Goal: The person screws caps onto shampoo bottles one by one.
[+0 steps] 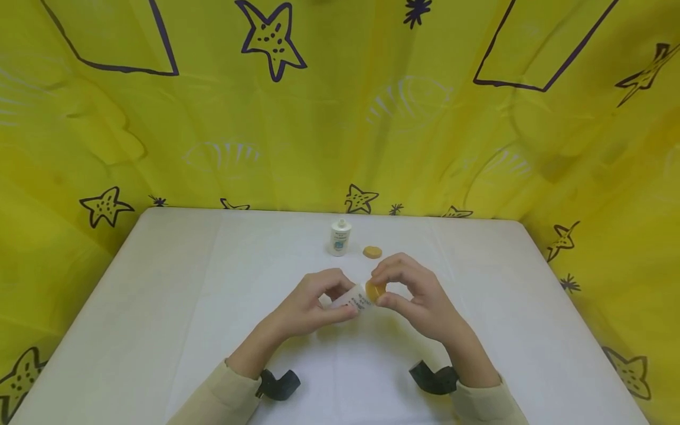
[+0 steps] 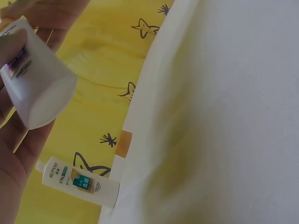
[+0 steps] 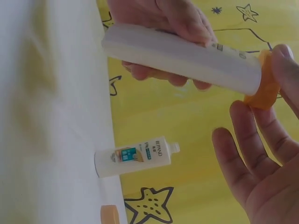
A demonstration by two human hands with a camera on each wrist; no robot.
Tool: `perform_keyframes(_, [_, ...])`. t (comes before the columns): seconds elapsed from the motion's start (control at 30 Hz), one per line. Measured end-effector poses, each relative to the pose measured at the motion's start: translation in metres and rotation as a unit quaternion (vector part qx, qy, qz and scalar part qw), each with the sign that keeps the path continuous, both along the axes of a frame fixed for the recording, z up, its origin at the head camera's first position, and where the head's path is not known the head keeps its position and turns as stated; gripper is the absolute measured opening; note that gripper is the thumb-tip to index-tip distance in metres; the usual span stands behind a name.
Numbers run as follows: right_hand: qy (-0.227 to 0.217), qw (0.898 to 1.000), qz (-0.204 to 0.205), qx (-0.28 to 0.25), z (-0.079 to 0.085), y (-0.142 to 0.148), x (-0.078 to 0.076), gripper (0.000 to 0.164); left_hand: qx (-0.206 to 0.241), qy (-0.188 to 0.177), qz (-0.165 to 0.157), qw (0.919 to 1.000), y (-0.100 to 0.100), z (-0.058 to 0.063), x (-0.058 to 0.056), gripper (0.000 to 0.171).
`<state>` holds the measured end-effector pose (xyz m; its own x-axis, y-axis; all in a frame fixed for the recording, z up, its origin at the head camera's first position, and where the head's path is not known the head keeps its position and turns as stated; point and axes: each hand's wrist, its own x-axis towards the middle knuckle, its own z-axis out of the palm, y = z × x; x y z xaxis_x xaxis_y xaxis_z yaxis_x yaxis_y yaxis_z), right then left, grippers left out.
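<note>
While the fingers of the right hand [image 1: 419, 298] pinch the orange cap [image 3: 265, 86] at one end of the tilted bottle [image 3: 184, 59], we see the left hand [image 1: 313, 302] gripping its body above the bench [image 1: 133, 330]. We should keep both well aligned, squeezing gently. Farther stands another bottle [image 1: 340, 239], uncapped, near a second cap [image 1: 372, 252].

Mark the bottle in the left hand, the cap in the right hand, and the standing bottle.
Held bottle [image 3: 182, 59]: right wrist view, on its white side.
Gripped cap [image 3: 264, 83]: right wrist view, on its side.
Standing bottle [image 1: 340, 239]: head view, on its front.
</note>
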<state>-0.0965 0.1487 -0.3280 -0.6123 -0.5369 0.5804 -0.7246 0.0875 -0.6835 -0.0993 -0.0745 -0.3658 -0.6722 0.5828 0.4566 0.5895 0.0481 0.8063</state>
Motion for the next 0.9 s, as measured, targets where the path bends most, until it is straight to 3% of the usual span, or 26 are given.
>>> perform_keyframes(0.17, [-0.003,1.0,-0.023,-0.001,0.001,-0.002,0.0,0.031,0.0,0.062,0.042,0.9972,0.003,0.001,0.002,0.02])
perform_keyframes(0.37, [-0.014,0.999,-0.034,-0.005,0.0,-0.003,0.001,0.03,-0.016,0.114,0.085,0.9897,0.004,-0.027,-0.009,0.019])
perform_keyframes(0.43, [-0.015,0.999,-0.043,-0.002,0.0,-0.004,0.001,0.029,-0.026,0.13,0.101,0.986,0.004,-0.03,-0.01,0.018])
perform_keyframes(0.63, [-0.023,0.995,-0.092,0.028,0.0,-0.006,0.004,0.028,-0.063,0.182,0.158,0.9685,0.007,-0.03,-0.008,0.017])
perform_keyframes(0.9, [-0.033,0.984,-0.168,0.055,0.0,-0.014,0.008,0.023,-0.107,0.239,0.224,0.9388,0.01,-0.032,-0.009,0.017])
